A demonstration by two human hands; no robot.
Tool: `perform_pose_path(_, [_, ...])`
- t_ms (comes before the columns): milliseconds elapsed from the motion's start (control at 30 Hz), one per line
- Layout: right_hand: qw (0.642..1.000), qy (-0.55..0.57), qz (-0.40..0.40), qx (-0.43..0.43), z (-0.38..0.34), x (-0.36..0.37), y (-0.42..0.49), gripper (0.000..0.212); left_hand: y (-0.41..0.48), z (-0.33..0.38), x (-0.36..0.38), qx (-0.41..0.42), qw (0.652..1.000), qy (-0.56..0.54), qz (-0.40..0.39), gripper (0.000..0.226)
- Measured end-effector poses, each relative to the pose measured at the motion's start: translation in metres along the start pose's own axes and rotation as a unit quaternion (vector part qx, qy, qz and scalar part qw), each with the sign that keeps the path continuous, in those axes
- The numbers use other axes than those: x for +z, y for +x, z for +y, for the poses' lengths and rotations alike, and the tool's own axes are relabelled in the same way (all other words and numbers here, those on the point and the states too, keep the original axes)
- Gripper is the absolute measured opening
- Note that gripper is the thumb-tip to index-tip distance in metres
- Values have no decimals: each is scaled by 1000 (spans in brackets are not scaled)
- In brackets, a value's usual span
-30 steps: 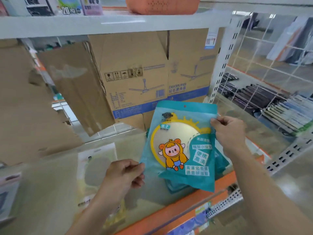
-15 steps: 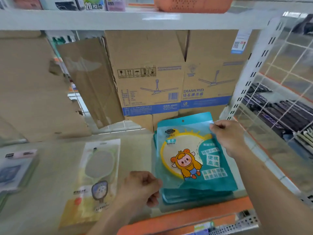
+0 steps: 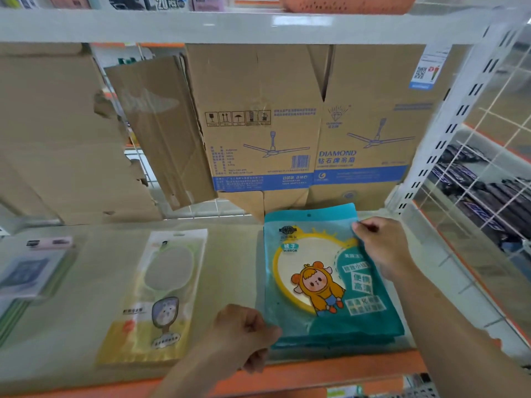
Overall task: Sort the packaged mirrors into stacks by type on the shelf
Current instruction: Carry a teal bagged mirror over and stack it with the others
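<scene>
Leftmost, blurred grey mirror packs [image 3: 27, 271] overhang the shelf [image 3: 232, 254] edge; yellow hand-mirror pack [image 3: 155, 297] lies flat, bare shelf either side. Left hand [image 3: 244, 334] pinches the teal mirror pack [image 3: 324, 280] at its bottom-left corner, right hand [image 3: 382, 242] grips its top-right edge, atop the teal stack.

teal pouch [image 3: 330, 282] is glossy plastic film, catches the light a bit. clear pack [image 3: 161, 297] next to it looks like shiny cellophane. boxes [image 3: 287, 119] behind are matt cardboard, torn edges. shelf [image 3: 230, 268] smooth, uprights [image 3: 448, 124] painted metal.
</scene>
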State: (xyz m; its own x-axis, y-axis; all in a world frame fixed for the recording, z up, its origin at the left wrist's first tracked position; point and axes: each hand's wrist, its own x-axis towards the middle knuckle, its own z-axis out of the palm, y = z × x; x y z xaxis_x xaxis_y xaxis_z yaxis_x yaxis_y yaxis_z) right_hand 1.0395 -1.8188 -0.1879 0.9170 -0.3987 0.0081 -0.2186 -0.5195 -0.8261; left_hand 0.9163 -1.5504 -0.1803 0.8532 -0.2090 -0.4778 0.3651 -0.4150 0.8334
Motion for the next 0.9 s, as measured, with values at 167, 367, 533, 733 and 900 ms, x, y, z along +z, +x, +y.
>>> perform_pose_path(167, [1000,-22,9,4,0,-1,1,13,2,-4,2,4,1000,9,-3,32])
perform_pose_path(367, [998,-54,16,17,-5,-1,-1,21,-3,-3,1,15,999,33,2,31])
perform_pose_path(533, [989,-139,35,-29,-27,-8,-15,28,-5,-6,-6,20,999,-12,33,28])
perform_pose_path(733, [971,-211,14,-115,-61,4,-44,34,-7,-11,-29,58,985,-1,161,22])
perform_pose_path(900, [956,-208,-70,-195,-95,27,-78,36,-23,-11,-52,107,944,124,288,12])
